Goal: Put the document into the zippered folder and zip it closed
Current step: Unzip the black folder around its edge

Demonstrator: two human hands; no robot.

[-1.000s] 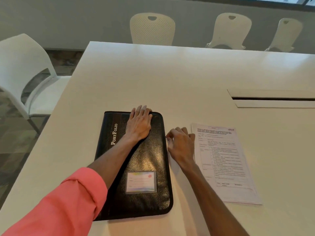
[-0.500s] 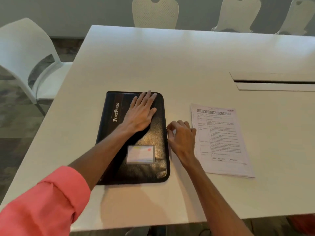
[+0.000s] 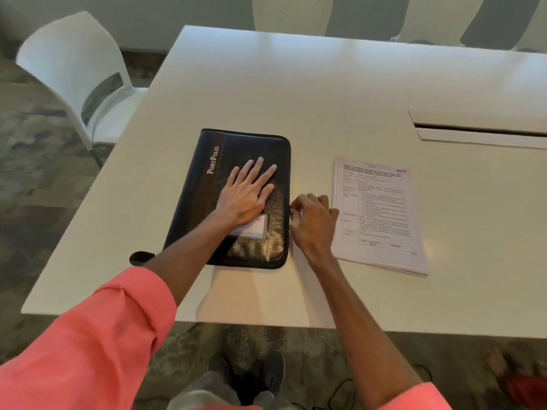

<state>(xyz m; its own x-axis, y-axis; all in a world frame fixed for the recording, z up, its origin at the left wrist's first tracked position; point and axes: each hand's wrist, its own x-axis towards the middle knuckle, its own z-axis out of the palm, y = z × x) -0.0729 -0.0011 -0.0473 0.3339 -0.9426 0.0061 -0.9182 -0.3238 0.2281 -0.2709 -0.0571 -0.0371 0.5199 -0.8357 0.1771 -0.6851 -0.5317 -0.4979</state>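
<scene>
early going: the folder [image 3: 242, 199] lay shut at centre frame, left hand [image 3: 247, 195] spread flat on it, right hand [image 3: 310, 221] pinched at its right edge, apparently on the zip. the document [image 3: 379, 214] waited outside, right of centre.

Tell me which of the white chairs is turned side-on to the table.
The white chair at the table's left end: its seat points toward the table's side, with its backrest seen in profile. The others stand in a row along the far edge.

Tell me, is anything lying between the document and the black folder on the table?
Only the right hand, pinching at the folder edge, sits between it and the document. The folder looks closed, with the left hand flat on it.
</scene>
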